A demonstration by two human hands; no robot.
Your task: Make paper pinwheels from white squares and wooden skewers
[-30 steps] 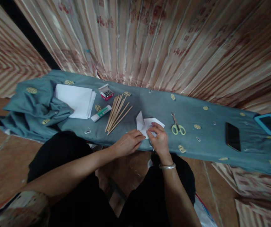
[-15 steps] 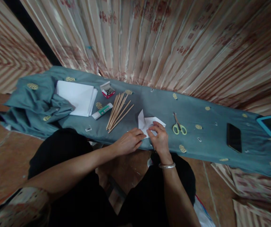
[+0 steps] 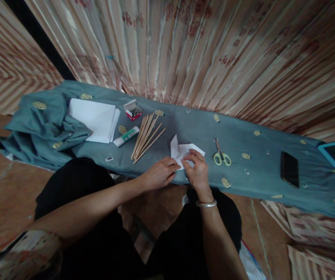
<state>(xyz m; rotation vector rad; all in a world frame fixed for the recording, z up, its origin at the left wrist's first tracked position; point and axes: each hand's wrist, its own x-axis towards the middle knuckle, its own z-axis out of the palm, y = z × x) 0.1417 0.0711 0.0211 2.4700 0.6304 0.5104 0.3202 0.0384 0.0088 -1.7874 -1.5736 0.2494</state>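
- Head view, the only one: folded paper [image 3: 184,150] lies near the front edge of the cloth-covered worktop [image 3: 196,124], both hands on it.
- Key relation: paper sits at 2 o'clock from the left hand [image 3: 161,172], 11 o'clock from the right hand [image 3: 197,169].
- Right hand is nearer; it reaches in over the sheet and hides part of it. Left only meets the near left edge.
- Left hand: fingers together, clamped on that near edge by the look of it; underside hidden.
- Right hand: thumb and fingertips a little apart, both touching the sheet. Can't tell if anything is pinched between them.
- Hands themselves are apart, just beside each other, a strip of paper showing between the fingertips.
- Paper's long axis: can't tell, hands cover too much. One pointed flap stands up on its left side, tip toward 12; the flatter part runs out toward 3.
- Scissors [image 3: 222,155] near the paper at 3 o'clock, blade tips toward 11 to 12, rings toward the person; right hand nearer.
- Wooden sticks [image 3: 145,139] fanned at 10 o'clock from the paper, running roughly 7 to 1; left hand nearer.
- Past the sticks, also around 10: green-and-white tube [image 3: 126,136], open box of small metal bits [image 3: 133,111], then paper stack [image 3: 94,118].
- Dark phone [image 3: 289,169] well apart, about 3 o'clock.
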